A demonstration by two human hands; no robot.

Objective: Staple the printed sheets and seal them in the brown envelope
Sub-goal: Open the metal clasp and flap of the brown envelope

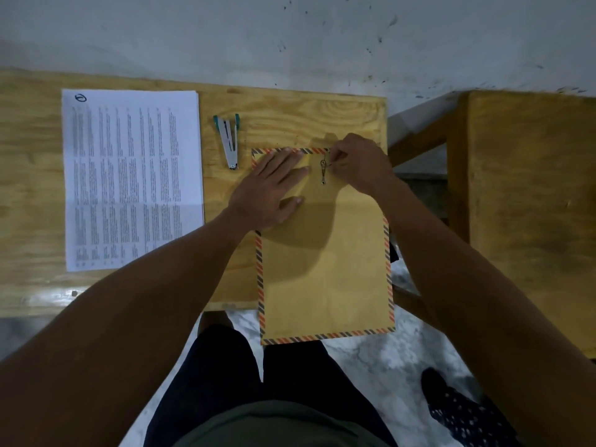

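Observation:
A brown envelope (325, 279) with a striped orange and black border lies on the right part of the wooden table, its near end hanging over the table's front edge. My left hand (269, 191) presses flat on its upper left part, fingers spread. My right hand (361, 164) pinches the thin string at the two-button closure (323, 171) near the envelope's top. A stack of printed sheets (132, 179) rests on the table at the left. Between the sheets and the envelope lies a silver stapler (229, 141) with teal ends, hinged open.
The wooden table (32, 188) stands against a grey scuffed wall (290, 37). A second wooden table (532, 204) stands to the right across a narrow gap. My dark trousers and a patterned shoe (464, 411) show above a pale marbled floor.

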